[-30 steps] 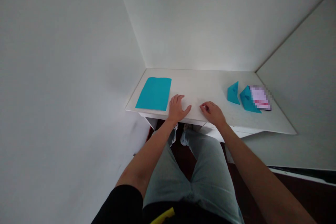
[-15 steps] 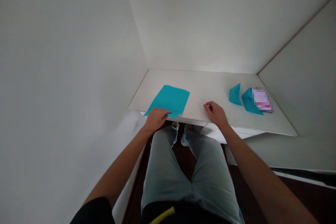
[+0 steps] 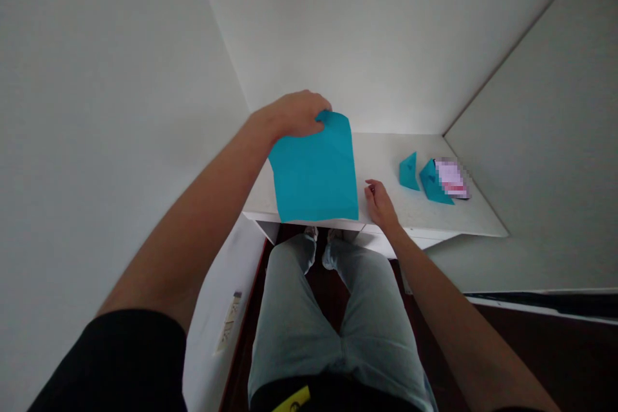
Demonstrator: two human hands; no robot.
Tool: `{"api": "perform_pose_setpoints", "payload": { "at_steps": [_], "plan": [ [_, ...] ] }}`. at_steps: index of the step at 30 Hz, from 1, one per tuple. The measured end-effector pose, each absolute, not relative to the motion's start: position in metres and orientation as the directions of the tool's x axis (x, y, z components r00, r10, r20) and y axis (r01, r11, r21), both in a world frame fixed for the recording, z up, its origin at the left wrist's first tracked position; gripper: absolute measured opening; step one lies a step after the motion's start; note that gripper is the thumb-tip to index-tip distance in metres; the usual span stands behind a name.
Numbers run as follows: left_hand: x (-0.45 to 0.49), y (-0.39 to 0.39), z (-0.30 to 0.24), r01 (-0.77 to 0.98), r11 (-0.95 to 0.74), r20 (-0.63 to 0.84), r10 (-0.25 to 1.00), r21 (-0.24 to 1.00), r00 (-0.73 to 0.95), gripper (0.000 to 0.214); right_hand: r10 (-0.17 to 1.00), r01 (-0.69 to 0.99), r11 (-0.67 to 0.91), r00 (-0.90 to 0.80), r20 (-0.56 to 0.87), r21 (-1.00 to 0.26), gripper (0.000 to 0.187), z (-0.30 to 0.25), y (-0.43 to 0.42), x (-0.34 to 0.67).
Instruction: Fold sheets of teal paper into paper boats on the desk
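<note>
A teal sheet of paper (image 3: 316,177) is gripped at its far edge between the thumb and fingers of my left hand (image 3: 300,114). That edge is raised, while the near edge hangs close to the front of the white table (image 3: 374,153). Just right of the sheet, apart from it, my right hand (image 3: 380,203) rests at the table's front with fingers loosely bent, the index finger standing apart. It holds nothing that I can see. Two folded teal paper shapes, a smaller one (image 3: 408,172) and a larger one (image 3: 433,185), lie further right.
A phone-like flat item (image 3: 452,179) with a blurred-out pinkish surface lies against the larger folded paper. White walls (image 3: 333,32) close in the table at the back and both sides. A wall socket plate (image 3: 228,322) is low on the left. My legs are at the front edge.
My left hand has moved from the sheet's near edge to its far edge and lifted it; the sheet has turned squarer to me. My right hand has barely moved. The view has shifted slightly.
</note>
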State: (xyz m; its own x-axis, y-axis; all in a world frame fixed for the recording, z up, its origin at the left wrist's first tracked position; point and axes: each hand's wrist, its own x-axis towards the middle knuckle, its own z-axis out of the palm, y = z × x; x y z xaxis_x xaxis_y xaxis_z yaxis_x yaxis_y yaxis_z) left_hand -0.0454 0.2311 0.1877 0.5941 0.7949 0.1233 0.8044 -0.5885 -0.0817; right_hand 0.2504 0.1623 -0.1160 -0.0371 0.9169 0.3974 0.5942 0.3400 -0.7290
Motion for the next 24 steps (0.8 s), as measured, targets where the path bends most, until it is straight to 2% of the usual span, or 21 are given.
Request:
{"api": "perform_pose_setpoints", "payload": {
  "at_steps": [4,7,10,15,18,20,22,24],
  "plan": [
    [-0.005,0.262,0.122,0.823,-0.528,0.059,0.833,-0.211,0.549,0.038,0.882,0.607,0.41,-0.075,0.465,-0.68,0.051,-0.117,0.162,0.252],
    [0.018,0.259,0.068,0.803,-0.551,0.004,0.824,-0.228,0.566,0.04,0.869,0.632,0.42,-0.074,0.489,-0.651,0.055,-0.118,0.16,0.253],
    [0.031,0.255,0.026,0.791,-0.591,-0.021,0.803,-0.161,0.596,0.042,0.868,0.63,0.431,-0.094,0.488,-0.645,0.052,-0.116,0.155,0.255],
    [0.031,0.269,-0.005,0.846,-0.532,0.097,0.844,0.029,0.527,0.052,0.883,0.636,0.448,-0.201,0.425,-0.629,0.045,-0.11,0.153,0.257],
    [0.014,0.279,-0.01,0.9,-0.424,0.205,0.894,0.097,0.399,0.063,0.866,0.655,0.491,-0.299,0.4,-0.574,0.034,-0.109,0.156,0.257],
    [-0.006,0.277,-0.016,0.949,-0.28,0.276,0.933,0.145,0.233,0.073,0.858,0.674,0.509,-0.351,0.375,-0.535,0.03,-0.111,0.16,0.257],
    [-0.029,0.268,-0.027,0.973,-0.117,0.27,0.961,0.199,0.06,0.081,0.855,0.689,0.517,-0.38,0.353,-0.508,0.033,-0.114,0.165,0.257],
    [-0.051,0.252,-0.043,0.976,-0.019,0.225,0.974,0.217,-0.031,0.086,0.847,0.696,0.531,-0.412,0.337,-0.483,0.038,-0.117,0.168,0.257]
  ]
}}
